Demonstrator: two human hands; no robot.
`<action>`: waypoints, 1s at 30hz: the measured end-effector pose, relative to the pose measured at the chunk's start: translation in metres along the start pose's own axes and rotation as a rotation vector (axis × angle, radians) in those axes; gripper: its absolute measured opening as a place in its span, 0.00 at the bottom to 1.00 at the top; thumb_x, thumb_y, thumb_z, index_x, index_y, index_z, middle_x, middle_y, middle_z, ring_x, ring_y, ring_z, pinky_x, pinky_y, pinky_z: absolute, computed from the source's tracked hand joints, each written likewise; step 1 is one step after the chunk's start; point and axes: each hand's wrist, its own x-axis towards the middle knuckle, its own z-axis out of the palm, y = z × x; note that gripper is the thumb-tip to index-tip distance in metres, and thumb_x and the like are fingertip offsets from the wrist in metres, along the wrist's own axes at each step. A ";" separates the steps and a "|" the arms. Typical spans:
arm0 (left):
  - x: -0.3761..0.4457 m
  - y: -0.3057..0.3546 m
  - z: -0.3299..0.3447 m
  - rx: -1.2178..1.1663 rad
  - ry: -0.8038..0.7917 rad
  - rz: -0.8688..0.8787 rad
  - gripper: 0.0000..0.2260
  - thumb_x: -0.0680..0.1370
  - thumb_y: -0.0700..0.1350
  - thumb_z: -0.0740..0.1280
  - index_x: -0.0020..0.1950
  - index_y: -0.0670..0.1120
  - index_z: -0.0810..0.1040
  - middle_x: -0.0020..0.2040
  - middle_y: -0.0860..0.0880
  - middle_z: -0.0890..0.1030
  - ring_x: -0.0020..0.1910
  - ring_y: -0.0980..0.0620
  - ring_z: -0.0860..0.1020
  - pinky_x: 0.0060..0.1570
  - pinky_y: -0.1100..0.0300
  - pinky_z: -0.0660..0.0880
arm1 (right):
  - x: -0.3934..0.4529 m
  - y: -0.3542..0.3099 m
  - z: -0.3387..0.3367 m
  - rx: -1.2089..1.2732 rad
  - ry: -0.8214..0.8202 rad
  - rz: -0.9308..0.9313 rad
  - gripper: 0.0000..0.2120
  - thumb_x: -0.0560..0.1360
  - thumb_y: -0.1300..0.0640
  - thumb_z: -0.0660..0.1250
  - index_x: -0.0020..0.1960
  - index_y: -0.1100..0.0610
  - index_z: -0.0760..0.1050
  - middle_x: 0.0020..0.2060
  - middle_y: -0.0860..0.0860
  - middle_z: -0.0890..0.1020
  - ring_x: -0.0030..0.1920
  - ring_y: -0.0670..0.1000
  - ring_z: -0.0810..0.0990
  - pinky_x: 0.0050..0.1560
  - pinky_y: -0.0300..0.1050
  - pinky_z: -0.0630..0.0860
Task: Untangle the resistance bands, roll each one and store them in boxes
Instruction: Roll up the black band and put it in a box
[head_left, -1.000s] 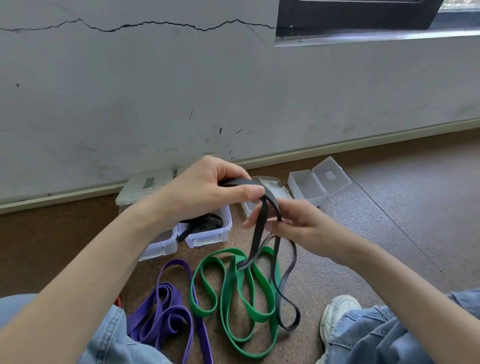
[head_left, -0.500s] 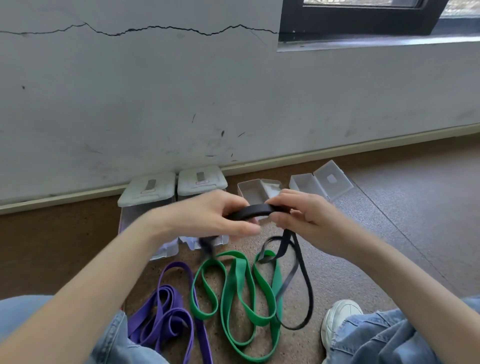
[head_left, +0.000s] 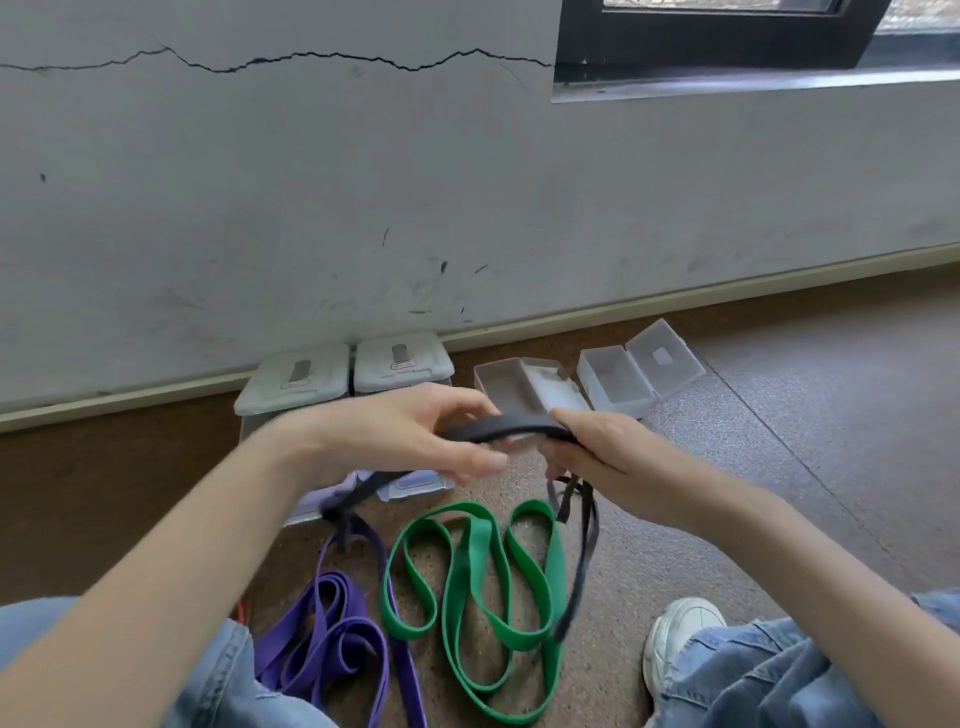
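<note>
Green band (head_left: 470, 587) and purple band (head_left: 337, 639) lie looped on the floor (head_left: 779, 467) before four boxes (head_left: 615, 382) by the wall; left hand (head_left: 410, 441) and right hand (head_left: 597, 452) each grip the black band (head_left: 506, 428), its loops hanging over the floor.

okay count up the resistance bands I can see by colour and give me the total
Black flat rubber resistance band, held stretched between the left hand and right hand: 1
Green flat rubber resistance band, lying looped on the floor: 1
Purple flat rubber resistance band, lying folded on the floor: 1
Total: 3
</note>
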 end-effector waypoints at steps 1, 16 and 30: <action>0.003 0.001 0.006 -0.070 0.019 0.005 0.07 0.76 0.48 0.67 0.51 0.46 0.77 0.36 0.54 0.78 0.36 0.59 0.75 0.40 0.69 0.73 | 0.002 -0.002 0.000 -0.025 0.002 -0.036 0.07 0.79 0.57 0.58 0.42 0.53 0.68 0.37 0.45 0.76 0.40 0.47 0.76 0.41 0.40 0.70; 0.000 0.020 -0.001 -0.265 0.121 0.124 0.07 0.76 0.48 0.66 0.40 0.46 0.76 0.26 0.54 0.66 0.23 0.58 0.61 0.23 0.69 0.61 | -0.005 0.002 -0.021 0.480 0.048 0.011 0.05 0.75 0.63 0.65 0.47 0.61 0.79 0.36 0.46 0.81 0.41 0.45 0.81 0.47 0.35 0.76; 0.001 0.021 0.003 -0.334 0.140 0.206 0.11 0.75 0.50 0.66 0.36 0.47 0.80 0.26 0.52 0.60 0.24 0.57 0.56 0.23 0.70 0.57 | 0.000 -0.002 -0.015 0.306 0.027 0.011 0.02 0.74 0.63 0.68 0.45 0.58 0.79 0.41 0.55 0.81 0.46 0.53 0.80 0.54 0.51 0.77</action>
